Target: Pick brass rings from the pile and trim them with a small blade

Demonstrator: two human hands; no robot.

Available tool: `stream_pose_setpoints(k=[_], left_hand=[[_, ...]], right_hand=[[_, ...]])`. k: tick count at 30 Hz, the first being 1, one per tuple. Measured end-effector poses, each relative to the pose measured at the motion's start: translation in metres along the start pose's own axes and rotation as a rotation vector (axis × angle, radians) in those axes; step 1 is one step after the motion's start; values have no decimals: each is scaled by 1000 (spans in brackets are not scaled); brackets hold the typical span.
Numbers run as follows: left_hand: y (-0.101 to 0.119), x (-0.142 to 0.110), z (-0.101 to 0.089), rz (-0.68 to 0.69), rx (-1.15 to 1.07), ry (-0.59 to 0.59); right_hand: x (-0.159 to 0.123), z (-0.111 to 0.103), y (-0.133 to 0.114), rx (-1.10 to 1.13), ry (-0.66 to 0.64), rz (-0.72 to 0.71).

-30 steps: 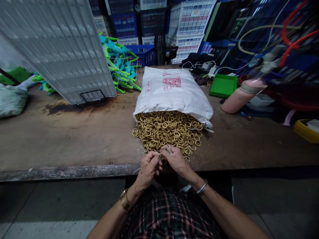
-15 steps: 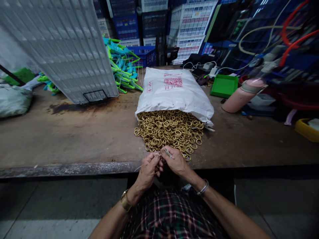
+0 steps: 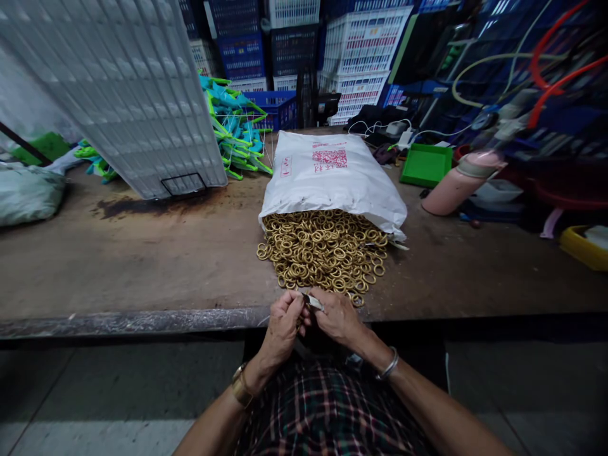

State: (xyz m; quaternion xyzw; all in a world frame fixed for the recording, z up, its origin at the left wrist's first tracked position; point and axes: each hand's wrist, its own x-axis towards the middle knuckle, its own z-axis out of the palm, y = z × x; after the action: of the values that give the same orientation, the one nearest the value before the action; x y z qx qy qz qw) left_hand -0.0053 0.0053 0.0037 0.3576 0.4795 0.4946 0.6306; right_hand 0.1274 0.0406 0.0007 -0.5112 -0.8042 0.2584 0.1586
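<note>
A heap of gold-coloured rings (image 3: 325, 250) spills from the open mouth of a white sack (image 3: 332, 177) lying on the brown workbench (image 3: 142, 259). My two hands meet at the bench's near edge, just in front of the heap. My left hand (image 3: 282, 326) is closed in a pinch, its fingertips touching those of my right hand; what it holds is hidden. My right hand (image 3: 338, 315) is closed on a small silvery blade-like tool (image 3: 313, 301) that points toward the left fingers. A gold watch sits on my left wrist, a metal bangle on my right.
A tilted white plastic crate (image 3: 118, 95) stands at back left beside teal and green plastic parts (image 3: 232, 126). A green tray (image 3: 426, 164), a pink bottle (image 3: 456, 180) and a yellow tub (image 3: 582, 247) lie at right. Stacked crates (image 3: 361, 50) and hoses fill the back.
Both hands have drawn slightly back toward me and the bench edge, staying together. The tool in my right hand has tipped lower toward my left fingertips.
</note>
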Motion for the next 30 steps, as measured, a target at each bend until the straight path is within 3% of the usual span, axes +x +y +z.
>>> stream_pose_setpoints(k=[12, 17, 22, 25, 30], left_hand=[[1, -4, 1, 43, 116, 40], [10, -25, 0, 54, 54, -21], [21, -44, 0, -50, -141, -132], [15, -35, -5, -134, -314, -65], [1, -21, -19, -184, -457, 22]], right_hand=[[-2, -3, -9, -170, -84, 25], [-1, -7, -15, -257, -47, 74], [-1, -16, 6, -330, 50, 204], [-7, -13, 11, -266, 81, 126], [-17, 3, 0, -229, -10, 79]])
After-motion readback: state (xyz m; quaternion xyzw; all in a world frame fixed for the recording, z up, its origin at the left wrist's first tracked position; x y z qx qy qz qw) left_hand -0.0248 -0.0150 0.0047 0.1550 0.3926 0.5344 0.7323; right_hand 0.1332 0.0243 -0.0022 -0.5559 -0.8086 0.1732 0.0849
